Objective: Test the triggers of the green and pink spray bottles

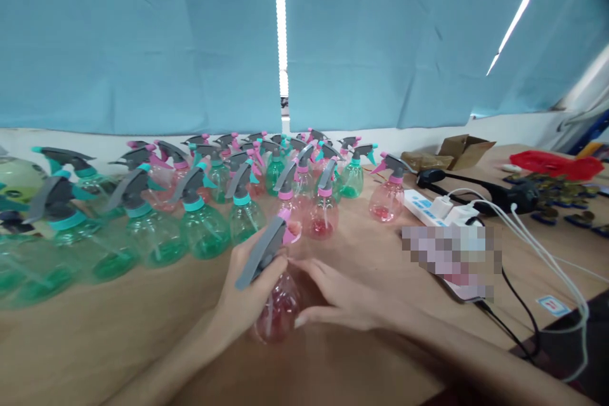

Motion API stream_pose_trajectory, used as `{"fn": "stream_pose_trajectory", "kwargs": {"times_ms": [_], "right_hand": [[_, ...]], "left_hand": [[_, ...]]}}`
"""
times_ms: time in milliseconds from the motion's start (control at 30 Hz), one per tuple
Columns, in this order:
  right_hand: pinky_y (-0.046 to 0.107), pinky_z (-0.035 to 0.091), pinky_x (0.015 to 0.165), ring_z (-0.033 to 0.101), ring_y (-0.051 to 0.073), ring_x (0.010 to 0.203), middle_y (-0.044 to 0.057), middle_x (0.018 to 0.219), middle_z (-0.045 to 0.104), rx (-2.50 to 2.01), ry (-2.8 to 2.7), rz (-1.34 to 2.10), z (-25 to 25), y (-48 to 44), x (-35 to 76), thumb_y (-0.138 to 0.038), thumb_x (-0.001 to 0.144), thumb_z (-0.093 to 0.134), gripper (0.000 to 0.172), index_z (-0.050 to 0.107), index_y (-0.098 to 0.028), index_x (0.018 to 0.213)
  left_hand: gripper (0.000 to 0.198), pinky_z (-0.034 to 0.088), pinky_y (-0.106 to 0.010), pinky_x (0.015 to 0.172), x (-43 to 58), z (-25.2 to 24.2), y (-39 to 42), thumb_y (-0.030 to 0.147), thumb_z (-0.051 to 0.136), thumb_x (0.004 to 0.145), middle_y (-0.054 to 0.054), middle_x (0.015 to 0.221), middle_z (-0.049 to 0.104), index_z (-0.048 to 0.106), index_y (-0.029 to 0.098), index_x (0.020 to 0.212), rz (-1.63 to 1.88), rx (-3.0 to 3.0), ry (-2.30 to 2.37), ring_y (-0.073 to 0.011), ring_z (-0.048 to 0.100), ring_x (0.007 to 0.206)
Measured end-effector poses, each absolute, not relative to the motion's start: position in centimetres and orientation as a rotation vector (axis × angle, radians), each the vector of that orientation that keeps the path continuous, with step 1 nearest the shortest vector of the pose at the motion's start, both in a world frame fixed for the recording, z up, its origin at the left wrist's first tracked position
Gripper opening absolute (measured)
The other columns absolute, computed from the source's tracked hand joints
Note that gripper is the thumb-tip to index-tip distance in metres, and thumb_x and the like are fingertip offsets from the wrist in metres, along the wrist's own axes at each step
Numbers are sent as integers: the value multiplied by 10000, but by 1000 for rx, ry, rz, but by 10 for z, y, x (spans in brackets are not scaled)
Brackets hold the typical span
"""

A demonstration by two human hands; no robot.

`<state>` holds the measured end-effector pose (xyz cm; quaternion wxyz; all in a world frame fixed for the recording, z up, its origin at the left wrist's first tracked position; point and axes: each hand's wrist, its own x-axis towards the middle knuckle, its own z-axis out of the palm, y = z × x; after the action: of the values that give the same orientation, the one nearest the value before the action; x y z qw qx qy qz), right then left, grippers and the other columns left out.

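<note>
A pink see-through spray bottle with a grey and pink trigger head stands close in front of me, slightly tilted. My left hand is wrapped round its neck, just below the trigger head. Against the right side of the same bottle, my right hand has its fingertips near the neck and its thumb low on the body. Just behind stands another pink spray bottle. To the left is a green spray bottle with a turquoise collar, one of several in a row.
Many more spray bottles fill the back and left of the table. On the right lie a white power strip with plugs and cables, a blurred-out flat device, a black headset-like object, an open cardboard box and a red bag.
</note>
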<state>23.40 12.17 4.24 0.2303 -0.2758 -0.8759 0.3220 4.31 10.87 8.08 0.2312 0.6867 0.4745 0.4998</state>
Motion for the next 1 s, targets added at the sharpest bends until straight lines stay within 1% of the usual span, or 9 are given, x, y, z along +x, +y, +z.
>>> {"fn": "stream_pose_trajectory", "kwargs": {"times_ms": [100,233,400,533,633,733,800,900,1000], "right_hand": [[508,350,1069,394,307,1327,178,1455,403,-805,-2484,758,15,142,241,-635,764,620,876,320,-173,1446],[504,288,1107,322,301,1377,175,1487,369,-738,-2545,627,-9,156,240,-643,753,626,847,400,-162,1413],[521,235,1126,303,311,1387,157,1495,361,-695,-2545,559,-12,158,235,-606,713,691,880,393,-190,1429],[513,205,1139,265,301,1402,158,1504,330,-685,-2561,583,-10,157,237,-622,728,665,900,362,-170,1445],[513,189,1145,256,288,1406,133,1509,323,-673,-2548,627,-9,156,239,-621,775,616,827,377,-188,1437],[507,182,1150,250,272,1410,95,1510,334,-649,-2516,676,-8,156,241,-582,840,565,701,407,-221,1421],[508,180,1151,247,269,1411,87,1513,332,-637,-2517,697,-7,156,242,-569,862,544,667,411,-227,1418],[516,175,1152,246,261,1413,63,1520,324,-640,-2528,715,-5,157,243,-558,884,517,620,417,-252,1413],[515,177,1153,263,253,1409,55,1512,350,-659,-2539,717,-5,157,244,-566,898,483,586,443,-259,1396]], "left_hand": [[85,375,-230,492,45,83,107,200,499,724,64,589,416,476,217,644,1363,1979,1220,-100,390,502],[131,385,-232,519,47,85,105,163,502,729,62,605,432,437,211,625,1323,2013,1173,-93,382,509],[208,343,-224,490,46,87,105,167,504,727,76,552,347,363,212,581,1308,2022,1187,-84,291,474],[184,355,-232,493,46,88,105,183,495,716,63,565,386,386,210,570,1314,2040,1226,-92,320,487],[85,396,-246,520,46,88,105,202,484,721,48,591,452,504,212,639,1273,2048,1238,-110,385,517],[117,442,-262,580,45,89,105,197,474,727,37,626,513,590,206,745,1224,2044,1246,-126,460,564],[129,461,-265,599,45,89,105,196,479,725,32,647,551,606,205,750,1234,2036,1239,-128,496,574],[117,464,-257,570,46,89,105,189,482,713,35,639,572,596,211,701,1285,2041,1215,-122,501,548],[109,484,-263,613,47,90,106,171,479,706,24,684,610,579,209,684,1288,2023,1175,-133,549,608]]}}
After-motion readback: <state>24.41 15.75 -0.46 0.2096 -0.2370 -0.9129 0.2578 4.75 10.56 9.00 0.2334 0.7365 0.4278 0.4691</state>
